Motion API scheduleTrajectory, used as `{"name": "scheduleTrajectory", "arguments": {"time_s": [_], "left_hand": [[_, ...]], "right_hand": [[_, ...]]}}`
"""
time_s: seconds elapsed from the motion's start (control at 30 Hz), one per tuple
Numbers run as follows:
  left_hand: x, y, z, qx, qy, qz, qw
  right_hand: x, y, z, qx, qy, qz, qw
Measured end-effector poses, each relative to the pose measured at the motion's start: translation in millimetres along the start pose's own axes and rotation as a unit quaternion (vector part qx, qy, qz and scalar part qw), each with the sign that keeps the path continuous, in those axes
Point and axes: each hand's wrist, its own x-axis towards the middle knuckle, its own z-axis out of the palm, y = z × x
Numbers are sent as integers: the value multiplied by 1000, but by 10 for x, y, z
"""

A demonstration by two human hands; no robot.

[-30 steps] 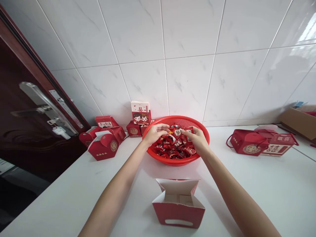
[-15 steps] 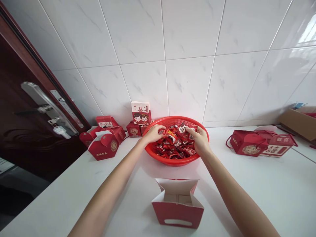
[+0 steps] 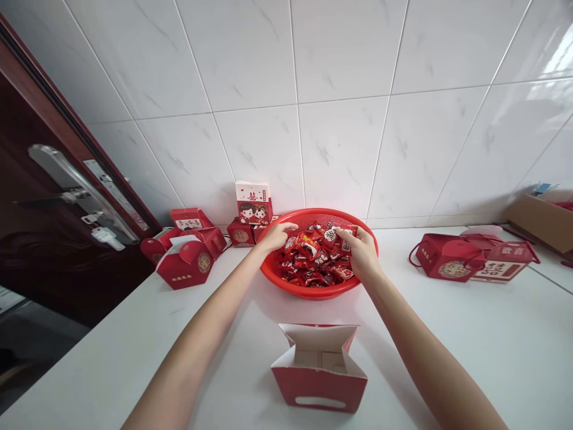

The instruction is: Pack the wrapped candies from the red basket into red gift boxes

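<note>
A red plastic basket [image 3: 313, 292] holds several wrapped red candies [image 3: 313, 260]. At its left rim is my left hand [image 3: 276, 237], fingers apart over the candies, with nothing in it. My right hand [image 3: 362, 251] reaches over the right side, its thumb and fingers closed on a candy packet [image 3: 347, 237] with white lettering. Nearer to me on the table stands a red paper box [image 3: 320, 385], its top open and its white inside showing.
Red gift boxes stand at the left [image 3: 185, 263] and right [image 3: 452, 257]. Behind the basket's left side, a card box with cartoon figures [image 3: 254, 203] leans near the tiled wall [image 3: 340, 149]. A cardboard box [image 3: 539, 221] is far right, a dark door [image 3: 40, 239] left.
My left hand has drawn slightly left, and its fingers have parted from the candies. The right hand has stayed nearly in place. The view has shifted a little.
</note>
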Motion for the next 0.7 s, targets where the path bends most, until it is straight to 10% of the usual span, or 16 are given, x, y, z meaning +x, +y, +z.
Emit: {"name": "scheduleTrajectory", "arguments": {"time_s": [0.23, 0.57, 0.7], "left_hand": [[-98, 140, 6, 109, -43, 26, 993], [-209, 358, -38, 208, 88, 20, 974], [-284, 398, -2, 250, 29, -16, 968]], "right_hand": [[0, 9, -3, -2, -5, -9, 1000], [-7, 10, -13, -12, -6, -12, 1000], [-25, 17, -13, -23, -3, -13, 1000]]}}
